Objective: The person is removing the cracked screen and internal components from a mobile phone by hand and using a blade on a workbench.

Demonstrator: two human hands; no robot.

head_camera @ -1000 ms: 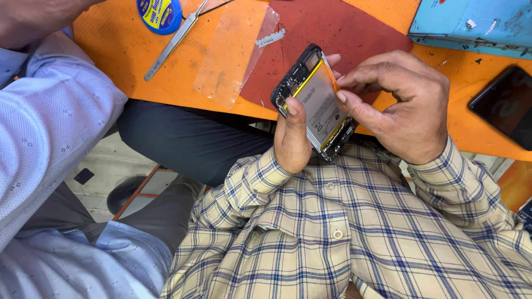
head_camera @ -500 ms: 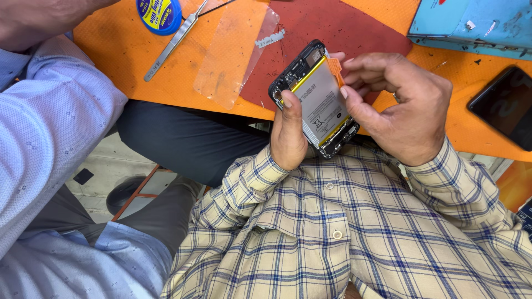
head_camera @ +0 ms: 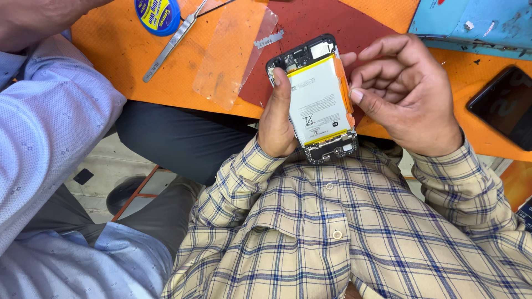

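A person in a yellow-and-blue plaid shirt holds an opened phone above the edge of an orange bench, its back cover off and a flat white battery with yellow edging filling most of the dark frame. The left hand is closed around the phone's left side, thumb lying along the battery's edge and fingers wrapped behind the frame. The right hand is loosely curled at the phone's right side, thumb and bent fingers drawn close together beside a thin orange strip that runs down the battery's right edge; whether the fingertips actually pinch the strip cannot be told. Circuit parts show at the top and bottom of the frame. On the bench lie a dark red mat, a clear, scuffed plastic sheet, slim metal tweezers and a round blue spool with a yellow label. A glossy black phone rests face up at the far right, near a scratched blue panel. A second person's pale blue sleeve fills the left of the frame.
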